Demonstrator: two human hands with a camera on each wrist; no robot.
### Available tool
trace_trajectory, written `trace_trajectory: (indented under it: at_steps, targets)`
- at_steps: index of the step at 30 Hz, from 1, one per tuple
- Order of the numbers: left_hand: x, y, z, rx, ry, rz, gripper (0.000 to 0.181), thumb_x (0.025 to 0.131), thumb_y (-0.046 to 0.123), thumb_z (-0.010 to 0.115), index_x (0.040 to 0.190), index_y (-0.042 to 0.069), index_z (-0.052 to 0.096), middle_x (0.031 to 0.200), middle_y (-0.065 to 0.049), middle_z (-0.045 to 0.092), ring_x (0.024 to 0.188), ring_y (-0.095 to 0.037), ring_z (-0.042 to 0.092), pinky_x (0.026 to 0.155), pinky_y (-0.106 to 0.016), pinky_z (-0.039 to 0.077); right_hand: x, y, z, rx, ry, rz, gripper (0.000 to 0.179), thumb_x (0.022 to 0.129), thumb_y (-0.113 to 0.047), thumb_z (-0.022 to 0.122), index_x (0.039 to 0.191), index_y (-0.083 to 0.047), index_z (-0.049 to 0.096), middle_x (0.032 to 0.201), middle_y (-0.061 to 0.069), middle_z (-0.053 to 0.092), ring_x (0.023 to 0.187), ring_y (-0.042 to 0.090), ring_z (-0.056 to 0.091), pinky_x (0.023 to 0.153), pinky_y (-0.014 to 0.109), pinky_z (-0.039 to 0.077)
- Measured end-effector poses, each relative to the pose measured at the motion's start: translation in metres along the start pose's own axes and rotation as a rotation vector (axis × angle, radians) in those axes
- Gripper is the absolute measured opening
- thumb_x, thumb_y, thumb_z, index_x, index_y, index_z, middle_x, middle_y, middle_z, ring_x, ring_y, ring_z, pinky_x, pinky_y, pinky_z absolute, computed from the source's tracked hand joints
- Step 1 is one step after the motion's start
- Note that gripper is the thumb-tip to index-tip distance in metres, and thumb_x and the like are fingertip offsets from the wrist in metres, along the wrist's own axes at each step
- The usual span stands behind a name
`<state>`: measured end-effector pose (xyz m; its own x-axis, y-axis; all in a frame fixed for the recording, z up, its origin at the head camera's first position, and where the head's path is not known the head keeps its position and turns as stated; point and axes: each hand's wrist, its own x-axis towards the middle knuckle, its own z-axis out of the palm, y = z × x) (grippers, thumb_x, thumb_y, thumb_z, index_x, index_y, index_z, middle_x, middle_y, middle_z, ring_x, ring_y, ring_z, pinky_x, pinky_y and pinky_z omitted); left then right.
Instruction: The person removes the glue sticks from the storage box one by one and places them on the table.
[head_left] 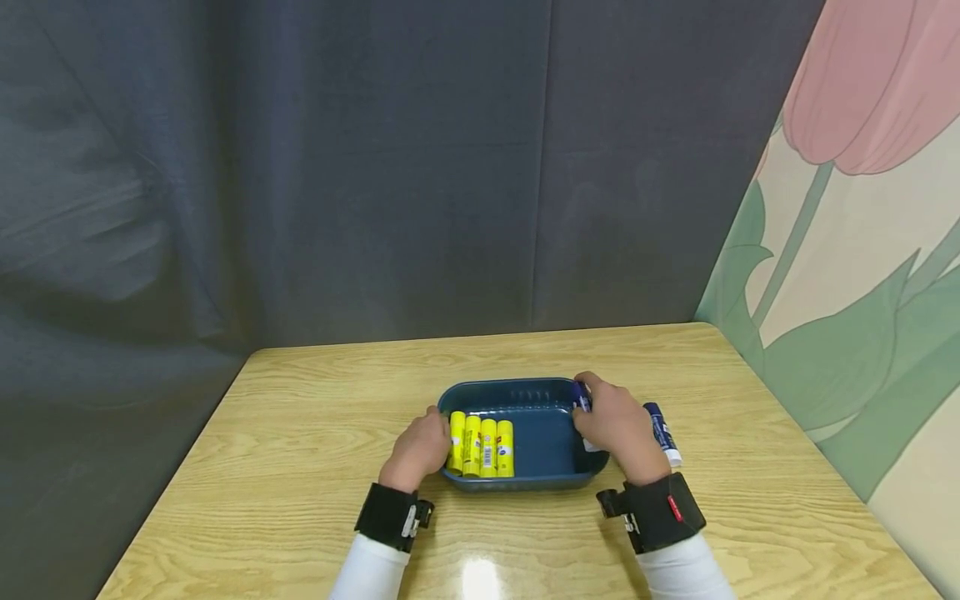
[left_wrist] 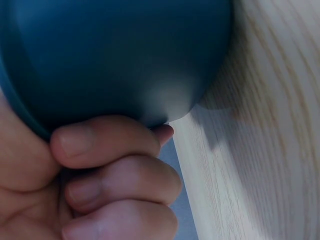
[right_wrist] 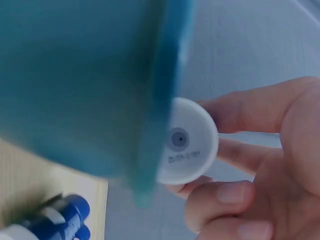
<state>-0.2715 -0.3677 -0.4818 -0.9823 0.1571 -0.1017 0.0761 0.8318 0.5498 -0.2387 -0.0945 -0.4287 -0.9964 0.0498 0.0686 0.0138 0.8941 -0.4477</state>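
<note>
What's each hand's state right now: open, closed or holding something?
Left hand: holding the dark teal, rounded rectangular tray by its left end.
Right hand: holding a blue-and-white cylindrical plastic tube at the tray's right end.

dark drape (head_left: 412, 167) and tulip-patterned wall (head_left: 847, 233) suggest an indoor studio.

Looks evenly lit in head view, shows white glare low on the tabletop (head_left: 525, 533), reads dimmer at left wrist with soft shadows beside the tray (left_wrist: 120, 55), and blurs the close tray rim (right_wrist: 160, 95) at right wrist.
</note>
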Motion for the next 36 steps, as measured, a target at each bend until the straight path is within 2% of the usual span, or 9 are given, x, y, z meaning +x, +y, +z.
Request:
trace_trajectory:
  at_steps: [5, 13, 23, 27, 30, 34, 36]
  targets:
    - [0.0, 0.0, 0.0, -0.002, 0.003, 0.01, 0.042, 0.109, 0.017, 0.033, 0.135, -0.015, 0.042, 0.071, -0.009, 0.047, 0.059, -0.021, 0.049, 0.053, -0.03, 0.037, -0.001, 0.009, -0.013, 0.037, 0.016, 0.006, 0.054, 0.092, -0.017, 0.06, 0.144, -0.006, 0.047, 0.084, 0.015, 0.063, 0.051, 0.02, 0.048, 0.045, 0.031, 0.033]
    - [0.0, 0.0, -0.001, -0.003, 0.005, 0.008, 0.039, 0.109, 0.016, 0.034, 0.132, -0.014, 0.044, 0.072, -0.009, 0.048, 0.059, -0.021, 0.049, 0.052, -0.03, 0.037, -0.003, 0.025, -0.026, 0.04, 0.017, 0.045, 0.054, 0.094, -0.017, 0.056, 0.145, -0.005, 0.044, 0.107, 0.026, 0.065, 0.067, 0.025, 0.057, 0.05, 0.034, 0.04]
    - [0.0, 0.0, 0.0, 0.001, 0.008, 0.009, 0.042, 0.109, 0.017, 0.033, 0.134, -0.015, 0.043, 0.07, -0.008, 0.046, 0.058, -0.021, 0.049, 0.052, -0.029, 0.036, -0.003, 0.047, -0.035, 0.051, -0.02, 0.091, 0.057, 0.094, -0.016, 0.052, 0.148, -0.001, 0.039, 0.106, 0.025, 0.063, 0.063, 0.024, 0.055, 0.049, 0.034, 0.038]
    - [0.0, 0.0, 0.0, -0.009, 0.006, 0.008, 0.042, 0.109, 0.017, 0.033, 0.135, -0.015, 0.042, 0.069, -0.008, 0.046, 0.058, -0.021, 0.048, 0.052, -0.029, 0.036, -0.003, 0.056, -0.039, 0.037, -0.037, 0.122, 0.057, 0.095, -0.015, 0.052, 0.148, 0.0, 0.037, 0.123, 0.035, 0.058, 0.074, 0.031, 0.059, 0.054, 0.037, 0.041]
    - [0.0, 0.0, 0.0, -0.019, 0.004, 0.006, 0.042, 0.109, 0.017, 0.033, 0.135, -0.015, 0.042, 0.07, -0.008, 0.046, 0.058, -0.021, 0.048, 0.052, -0.029, 0.036, -0.004, 0.062, -0.042, 0.024, -0.048, 0.15, 0.058, 0.096, -0.016, 0.052, 0.148, 0.002, 0.036, 0.133, 0.04, 0.05, 0.089, 0.042, 0.06, 0.063, 0.044, 0.047]
    - [0.0, -0.001, 0.0, -0.022, 0.003, 0.007, 0.042, 0.109, 0.017, 0.033, 0.134, -0.014, 0.043, 0.07, -0.008, 0.046, 0.059, -0.021, 0.049, 0.052, -0.03, 0.037, -0.003, 0.072, -0.044, 0.015, -0.073, 0.193, 0.059, 0.096, -0.015, 0.051, 0.15, 0.003, 0.032, 0.138, 0.042, 0.044, 0.107, 0.054, 0.056, 0.076, 0.057, 0.049]
    - [0.0, -0.001, 0.0, -0.022, 0.004, 0.007, 0.041, 0.109, 0.017, 0.033, 0.135, -0.014, 0.043, 0.071, -0.008, 0.047, 0.059, -0.021, 0.049, 0.052, -0.03, 0.037, -0.002, 0.076, -0.046, 0.019, -0.085, 0.211, 0.06, 0.096, -0.014, 0.05, 0.15, 0.004, 0.031, 0.139, 0.042, 0.042, 0.105, 0.052, 0.057, 0.075, 0.056, 0.049]
